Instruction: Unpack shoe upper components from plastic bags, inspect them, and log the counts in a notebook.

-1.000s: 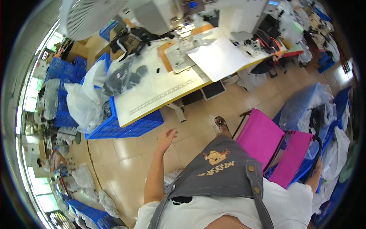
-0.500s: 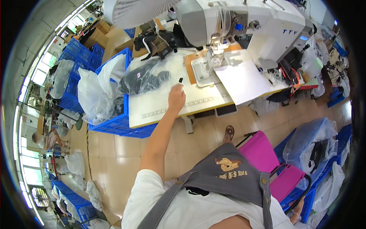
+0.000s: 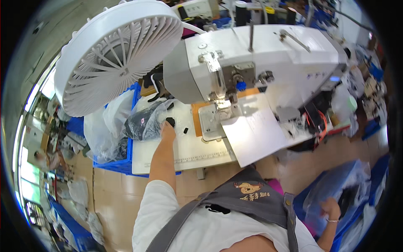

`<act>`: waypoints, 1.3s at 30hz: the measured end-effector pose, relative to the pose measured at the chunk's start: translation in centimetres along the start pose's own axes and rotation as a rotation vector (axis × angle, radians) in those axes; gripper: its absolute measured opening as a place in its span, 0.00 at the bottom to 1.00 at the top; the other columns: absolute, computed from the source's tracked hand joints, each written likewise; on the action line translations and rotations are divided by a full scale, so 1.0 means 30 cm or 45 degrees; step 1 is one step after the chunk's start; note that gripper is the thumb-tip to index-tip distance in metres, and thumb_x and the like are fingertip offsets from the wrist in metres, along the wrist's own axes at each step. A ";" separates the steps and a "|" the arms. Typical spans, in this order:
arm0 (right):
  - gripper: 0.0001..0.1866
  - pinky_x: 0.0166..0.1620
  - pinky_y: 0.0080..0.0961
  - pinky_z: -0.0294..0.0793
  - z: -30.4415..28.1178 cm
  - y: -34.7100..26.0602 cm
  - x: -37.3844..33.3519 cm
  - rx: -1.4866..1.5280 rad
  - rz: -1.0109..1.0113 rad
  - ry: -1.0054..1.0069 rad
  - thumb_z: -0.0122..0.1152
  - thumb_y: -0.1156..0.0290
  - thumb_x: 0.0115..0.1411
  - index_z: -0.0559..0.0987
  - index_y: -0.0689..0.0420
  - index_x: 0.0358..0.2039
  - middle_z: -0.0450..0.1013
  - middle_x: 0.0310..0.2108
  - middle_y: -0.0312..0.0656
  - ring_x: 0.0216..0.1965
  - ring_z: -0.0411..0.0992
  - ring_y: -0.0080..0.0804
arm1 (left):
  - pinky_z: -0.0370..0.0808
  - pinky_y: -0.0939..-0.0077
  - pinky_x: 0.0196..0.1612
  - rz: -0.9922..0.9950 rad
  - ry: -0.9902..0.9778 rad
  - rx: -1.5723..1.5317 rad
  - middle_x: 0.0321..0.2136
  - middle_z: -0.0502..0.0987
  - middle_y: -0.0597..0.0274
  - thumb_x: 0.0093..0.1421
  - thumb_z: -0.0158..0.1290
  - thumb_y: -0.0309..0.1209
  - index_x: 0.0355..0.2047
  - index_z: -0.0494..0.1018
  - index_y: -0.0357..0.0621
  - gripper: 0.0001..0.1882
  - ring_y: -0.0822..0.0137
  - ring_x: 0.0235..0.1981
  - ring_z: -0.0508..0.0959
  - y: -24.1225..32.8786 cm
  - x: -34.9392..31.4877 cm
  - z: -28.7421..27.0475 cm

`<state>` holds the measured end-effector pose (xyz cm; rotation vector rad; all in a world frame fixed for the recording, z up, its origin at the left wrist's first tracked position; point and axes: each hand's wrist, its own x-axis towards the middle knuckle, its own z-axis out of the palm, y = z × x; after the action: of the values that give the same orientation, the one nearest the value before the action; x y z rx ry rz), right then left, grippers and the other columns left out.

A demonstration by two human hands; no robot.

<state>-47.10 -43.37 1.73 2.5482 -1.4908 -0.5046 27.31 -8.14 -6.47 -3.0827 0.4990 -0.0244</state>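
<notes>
R hand (image 3: 331, 207) blurred, well off bench's (image 3: 146, 154) front edge; grip: can't tell. L hand (image 3: 167, 131) at clear bag (image 3: 158, 112) of dark pcs (image 3: 137, 127) nr bench's left edge; fingers part-curled, hold unclear. Step: prob. picking at bag; next calls for sure pinch. Sewing mach. (image 3: 285, 59) farther back.

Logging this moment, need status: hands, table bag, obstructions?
Left hand at table bag, grip unclear. Right hand by crate bag. Table bag clear plastic, dark contents. Fan blocks upper-left view.

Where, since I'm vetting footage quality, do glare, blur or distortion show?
Head view: glare brightens the paper beside the sewing machine; windows at left wash out; the right hand looks slightly blurred; fisheye curvature bends edges near the rim.
</notes>
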 end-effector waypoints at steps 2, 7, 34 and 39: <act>0.17 0.33 0.35 0.73 -0.386 -0.387 0.220 0.759 -0.406 -0.611 0.55 0.59 0.50 0.78 0.63 0.25 0.75 0.27 0.51 0.29 0.74 0.46 | 0.61 0.53 0.53 -0.037 0.027 0.001 0.54 0.61 0.50 0.54 0.47 0.29 0.55 0.53 0.33 0.29 0.52 0.58 0.56 -0.032 0.048 0.050; 0.32 0.50 0.37 0.65 -0.275 -0.819 0.450 0.886 -1.385 0.111 0.64 0.65 0.44 0.66 0.57 0.51 0.66 0.49 0.51 0.50 0.66 0.44 | 0.55 0.53 0.57 0.059 0.135 0.153 0.47 0.69 0.53 0.52 0.48 0.28 0.49 0.62 0.37 0.23 0.52 0.53 0.64 -0.010 0.049 0.087; 0.38 0.60 0.46 0.48 -0.058 -1.116 0.570 0.731 -1.577 0.802 0.60 0.73 0.41 0.61 0.54 0.57 0.54 0.60 0.43 0.61 0.52 0.40 | 0.68 0.56 0.41 -0.109 0.688 -0.278 0.33 0.73 0.42 0.51 0.47 0.27 0.41 0.67 0.37 0.16 0.44 0.38 0.72 0.060 -0.641 -0.224; 0.37 0.59 0.50 0.48 -0.109 -1.084 0.541 0.709 -1.597 0.638 0.59 0.73 0.40 0.62 0.55 0.56 0.54 0.60 0.47 0.60 0.52 0.46 | 0.65 0.64 0.49 0.411 0.271 -0.229 0.40 0.72 0.48 0.43 0.57 0.33 0.41 0.70 0.38 0.23 0.52 0.45 0.70 0.089 -0.561 -0.122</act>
<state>-12.01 -41.44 -8.14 3.3744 0.3130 0.5313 10.44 -5.41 -3.08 -3.1424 1.0568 -0.3215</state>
